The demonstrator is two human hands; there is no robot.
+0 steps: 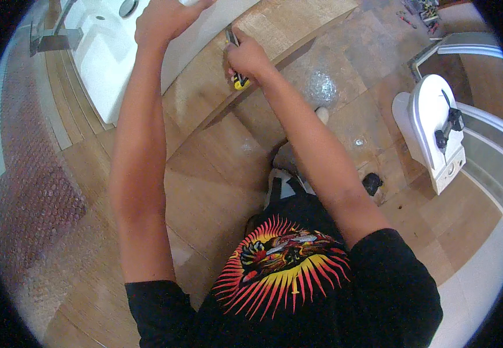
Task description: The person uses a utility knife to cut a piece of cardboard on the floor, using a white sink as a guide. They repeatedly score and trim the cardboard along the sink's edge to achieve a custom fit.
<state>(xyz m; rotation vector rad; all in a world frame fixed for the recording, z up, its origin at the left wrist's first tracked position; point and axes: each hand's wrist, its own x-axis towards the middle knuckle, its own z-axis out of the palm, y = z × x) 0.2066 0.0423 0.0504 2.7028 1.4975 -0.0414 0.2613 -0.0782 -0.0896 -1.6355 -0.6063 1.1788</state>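
My right hand (248, 57) is closed around a utility knife (241, 81) with a yellow and black handle end. Its grey front part points away from me, over the tan tiled ledge in front of the white sink. My index finger lies along the grey part. My left hand (163, 22) is at the far edge of the view, over the right side of the white sink (102, 52). Its thumb stretches to the right beside something white at the border. The other fingers are cut off, so their grip is hidden.
A metal faucet (57, 40) stands at the sink's left. Bubbly translucent sheeting (31, 191) covers the left side. To the right is a white toilet (431, 107) with a black tool (450, 127) on its lid. Loose tools (428, 14) lie far right. A black item (372, 183) sits on the wood-look floor.
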